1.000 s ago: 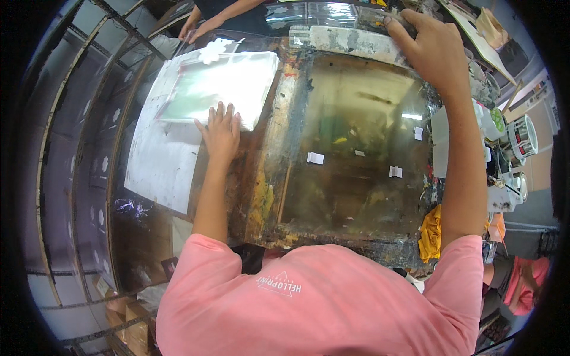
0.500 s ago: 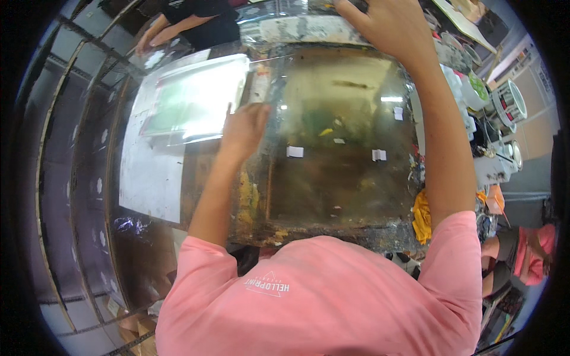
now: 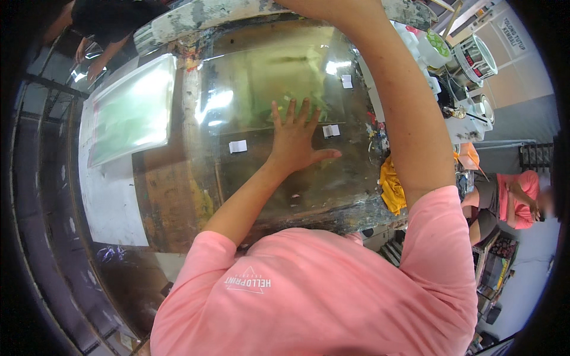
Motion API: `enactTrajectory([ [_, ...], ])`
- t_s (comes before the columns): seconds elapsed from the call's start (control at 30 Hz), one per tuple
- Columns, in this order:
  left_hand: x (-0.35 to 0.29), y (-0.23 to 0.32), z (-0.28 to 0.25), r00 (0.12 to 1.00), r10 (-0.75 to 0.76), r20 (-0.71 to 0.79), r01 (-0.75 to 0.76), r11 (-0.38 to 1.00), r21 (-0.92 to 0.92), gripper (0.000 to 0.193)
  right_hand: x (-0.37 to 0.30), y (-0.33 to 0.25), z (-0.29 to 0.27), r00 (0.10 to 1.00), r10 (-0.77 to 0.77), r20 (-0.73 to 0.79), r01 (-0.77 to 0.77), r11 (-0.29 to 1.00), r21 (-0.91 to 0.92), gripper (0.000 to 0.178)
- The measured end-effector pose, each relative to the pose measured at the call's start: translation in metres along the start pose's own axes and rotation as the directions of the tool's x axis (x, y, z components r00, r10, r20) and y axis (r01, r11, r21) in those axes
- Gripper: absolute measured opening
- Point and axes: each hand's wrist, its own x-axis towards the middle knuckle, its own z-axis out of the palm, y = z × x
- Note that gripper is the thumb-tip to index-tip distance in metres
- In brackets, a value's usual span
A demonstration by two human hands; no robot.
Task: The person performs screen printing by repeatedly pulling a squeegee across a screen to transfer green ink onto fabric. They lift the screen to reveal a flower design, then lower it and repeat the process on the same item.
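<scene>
Under the left hand [image 3: 295, 139] spreads a dark, stained work surface [image 3: 261, 190]; off to that hand's left lies a stack of clear sheets [image 3: 133, 113], perhaps kept there for easy reach. A single clear sheet [image 3: 249, 83] extends beyond the left hand, whose open, splayed fingers seem to press it flat. The right hand [image 3: 323, 6], farther out, is cut off, so its grip cannot be told. Small white tabs [image 3: 237, 146] near the left hand possibly mark the sheet's edges.
</scene>
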Motion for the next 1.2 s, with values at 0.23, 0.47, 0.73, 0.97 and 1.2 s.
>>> enactTrajectory([
  [0.23, 0.001, 0.003, -0.007, 1.0, 0.027, -0.004, -0.027, 0.999, -0.032, 0.12, 0.008, -0.008, -0.004, 0.999, 0.046, 0.011, -0.045, 0.998, -0.042, 0.055],
  [0.47, 0.0, 0.002, -0.001, 0.997, 0.061, -0.043, -0.061, 0.998, -0.011, 0.121, 0.006, 0.0, 0.003, 1.0, 0.022, -0.008, -0.022, 0.997, -0.067, 0.054],
  [0.73, -0.007, -0.002, -0.011, 0.981, -0.01, -0.196, -0.038, 0.971, -0.237, 0.1, -0.006, -0.003, -0.003, 0.999, -0.013, -0.041, 0.009, 0.995, -0.095, 0.049],
  [0.97, -0.043, -0.089, -0.155, 0.686, -0.704, -0.183, 0.002, 0.254, -0.967, 0.087, -0.08, -0.023, 0.022, 0.997, 0.009, 0.072, 0.001, 0.991, -0.133, 0.051],
  [1.2, -0.104, -0.09, -0.083, 0.763, -0.632, -0.137, 0.433, 0.657, -0.617, 0.094, -0.17, -0.013, 0.046, 0.815, -0.075, 0.575, -0.071, 0.971, 0.228, 0.043],
])
